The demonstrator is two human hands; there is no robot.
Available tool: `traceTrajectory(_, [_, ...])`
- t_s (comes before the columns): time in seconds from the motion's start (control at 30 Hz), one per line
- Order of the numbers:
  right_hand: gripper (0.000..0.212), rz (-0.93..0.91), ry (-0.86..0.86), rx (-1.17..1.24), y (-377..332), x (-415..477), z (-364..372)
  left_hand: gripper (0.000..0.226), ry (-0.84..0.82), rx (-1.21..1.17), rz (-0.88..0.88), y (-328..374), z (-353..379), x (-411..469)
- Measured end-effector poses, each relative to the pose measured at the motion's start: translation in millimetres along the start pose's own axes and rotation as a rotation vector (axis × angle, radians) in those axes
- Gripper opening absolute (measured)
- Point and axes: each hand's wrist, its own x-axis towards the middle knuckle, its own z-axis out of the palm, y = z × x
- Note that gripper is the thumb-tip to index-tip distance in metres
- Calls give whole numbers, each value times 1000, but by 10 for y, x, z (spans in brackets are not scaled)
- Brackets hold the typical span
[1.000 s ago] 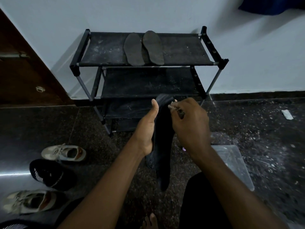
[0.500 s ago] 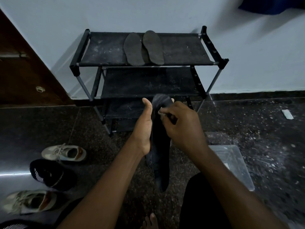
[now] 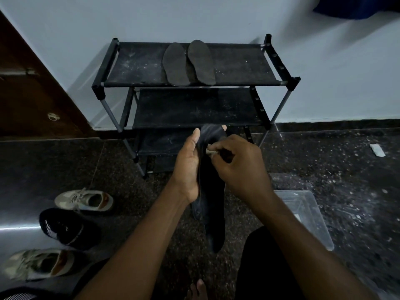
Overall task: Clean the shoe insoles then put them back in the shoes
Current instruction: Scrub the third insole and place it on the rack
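With two insoles (image 3: pixel 175 66) on the shoe rack (image 3: pixel 140 66) ahead and the clear tub (image 3: pixel 313 215) unreadable, my left hand (image 3: pixel 187 167) grips a dark insole (image 3: pixel 213 202) while my right hand (image 3: pixel 242 167), pinching a brush (image 3: pixel 209 151), has slid leftward.

Black rack (image 3: pixel 192 109), pale wall (image 3: pixel 194 16)

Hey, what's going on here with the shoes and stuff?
A person is working on insoles in front of a shoe rack. The left hand holds a dark insole upright while the right hand pinches a small tool against its upper part. Two insoles lie on the rack's top shelf. Three shoes sit on the floor to the left.
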Motion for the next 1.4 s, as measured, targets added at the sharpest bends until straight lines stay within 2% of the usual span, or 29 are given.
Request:
traceTrajectory(0.13, [17, 14, 26, 53, -24, 22, -4, 64, -3, 15, -12, -18, 21, -7])
traceTrajectory(0.33, [18, 20, -96, 79, -46, -14, 3, 79, -16, 4, -20, -17, -40, 35])
traceTrajectory(0.47, [15, 49, -11, 29, -2, 19, -11, 72, -1, 35, -16, -34, -16, 31])
traceTrajectory(0.67, [16, -2, -47, 66, -31, 4, -1, 71, -15, 35, 15, -8, 1, 2])
traceTrajectory(0.87, [19, 30, 36, 20, -26, 32, 8, 71, -11, 63, 35, -94, -32, 53])
traceTrajectory(1.07, [18, -31, -94, 13, -31, 0, -6, 86, -38, -69, 31, -73, -96, 73])
traceTrajectory(1.2, [17, 21, -1, -2, -14, 18, 12, 65, 0, -41, 45, -99, -61, 83])
traceTrajectory(1.3, [18, 3, 29, -20, -55, 41, 23, 62, 30, -15, 25, -107, -41, 80])
traceTrajectory(1.4, [19, -26, -29, 27, -108, 5, 32, 63, 16, -44, 1, -76, -57, 70])
